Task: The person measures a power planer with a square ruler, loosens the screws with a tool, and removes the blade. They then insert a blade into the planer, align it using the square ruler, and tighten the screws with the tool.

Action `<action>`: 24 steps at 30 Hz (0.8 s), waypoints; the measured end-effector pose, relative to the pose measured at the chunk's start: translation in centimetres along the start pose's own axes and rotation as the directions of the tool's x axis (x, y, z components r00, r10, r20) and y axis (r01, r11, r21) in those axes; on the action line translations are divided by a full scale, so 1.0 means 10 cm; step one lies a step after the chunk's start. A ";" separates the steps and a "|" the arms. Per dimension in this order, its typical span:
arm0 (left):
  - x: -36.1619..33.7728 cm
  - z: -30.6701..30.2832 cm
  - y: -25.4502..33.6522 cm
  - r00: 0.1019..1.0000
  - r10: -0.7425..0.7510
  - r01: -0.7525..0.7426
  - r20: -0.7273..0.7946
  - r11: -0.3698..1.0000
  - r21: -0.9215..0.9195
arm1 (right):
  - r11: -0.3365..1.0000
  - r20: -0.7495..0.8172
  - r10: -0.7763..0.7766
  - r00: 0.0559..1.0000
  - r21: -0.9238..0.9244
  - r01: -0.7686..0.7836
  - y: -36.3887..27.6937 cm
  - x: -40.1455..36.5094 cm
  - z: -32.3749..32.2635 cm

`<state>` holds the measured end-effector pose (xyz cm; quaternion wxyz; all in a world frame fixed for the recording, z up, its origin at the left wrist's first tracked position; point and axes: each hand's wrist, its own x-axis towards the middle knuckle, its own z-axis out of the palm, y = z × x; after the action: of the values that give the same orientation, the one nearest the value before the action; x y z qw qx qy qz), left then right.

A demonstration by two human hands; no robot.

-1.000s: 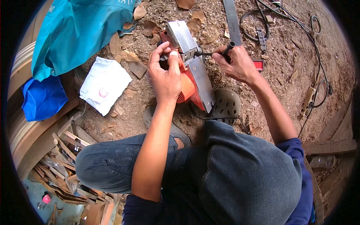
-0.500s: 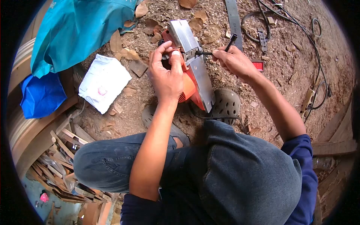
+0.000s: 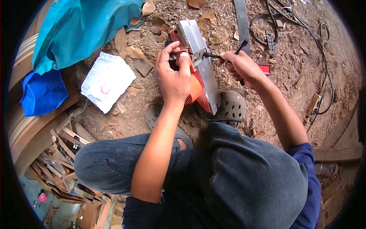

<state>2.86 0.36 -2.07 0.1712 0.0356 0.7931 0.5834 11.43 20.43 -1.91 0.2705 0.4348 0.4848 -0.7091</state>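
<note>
An orange electric planer (image 3: 196,86) stands on its side on the sawdust ground, its shiny metal sole plate (image 3: 204,74) facing right. My left hand (image 3: 173,78) grips the orange body near the top, thumb and fingers wrapped around it. My right hand (image 3: 240,66) holds a black socket wrench (image 3: 228,55) by its handle, with the wrench tip set against the cutter block in the gap of the sole plate. My knees in dark jeans fill the lower part of the view.
A white plastic bag (image 3: 106,80), a teal cloth (image 3: 80,30) and a blue bag (image 3: 42,91) lie to the left. A grey perforated shoe (image 3: 230,107) sits under the planer. A steel ruler (image 3: 242,19), black cables (image 3: 305,26) and a small red item (image 3: 264,68) lie beyond. Wood offcuts (image 3: 65,152) pile at the lower left.
My right hand has turned the wrench, so its handle swung from pointing up-right to a steeper angle. The left hand keeps its grip on the planer.
</note>
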 end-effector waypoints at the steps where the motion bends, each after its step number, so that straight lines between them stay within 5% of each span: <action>1: -0.01 -0.01 0.00 0.999 -0.017 0.018 0.036 0.999 -0.029 | 0.996 -0.044 -0.047 0.998 -0.078 0.043 -0.01 -0.03 0.02; 5: 0.03 0.01 -0.01 0.995 0.093 -0.091 -0.032 0.994 0.068 | 0.948 0.025 -0.256 0.966 -0.190 0.255 0.02 -0.08 -0.05; 7: 0.01 0.02 0.03 0.999 -0.020 0.019 -0.025 0.999 -0.047 | 0.627 0.031 -0.592 0.806 -0.611 0.484 -0.01 -0.22 0.02; 9: -0.01 0.03 0.09 0.999 -0.044 0.042 -0.015 0.996 -0.083 | 0.596 0.083 -0.573 0.816 -0.642 0.483 -0.09 -0.31 0.02; 11: 0.00 0.02 0.06 0.998 -0.066 0.065 -0.009 0.991 -0.115 | 0.371 0.238 -0.725 0.646 -0.655 0.658 -0.04 -0.24 0.01; 13: 0.04 0.00 -0.03 0.999 0.025 -0.025 -0.036 0.999 0.020 | 0.384 0.217 -0.728 0.650 -0.656 0.650 0.00 -0.23 0.04; 18: 0.03 0.01 -0.07 0.999 0.010 -0.010 -0.042 1.000 -0.007 | 0.280 0.254 -0.806 0.535 -0.632 0.722 0.05 -0.20 0.07; 24: 0.04 0.00 -0.10 0.998 0.048 -0.046 -0.047 0.997 0.062 | 0.295 0.229 -0.793 0.564 -0.666 0.685 0.06 -0.20 0.10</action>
<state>2.63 0.12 -3.05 0.1371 0.0453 0.8133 0.5637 12.48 19.20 -0.22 0.0174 0.0749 0.8737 -0.4804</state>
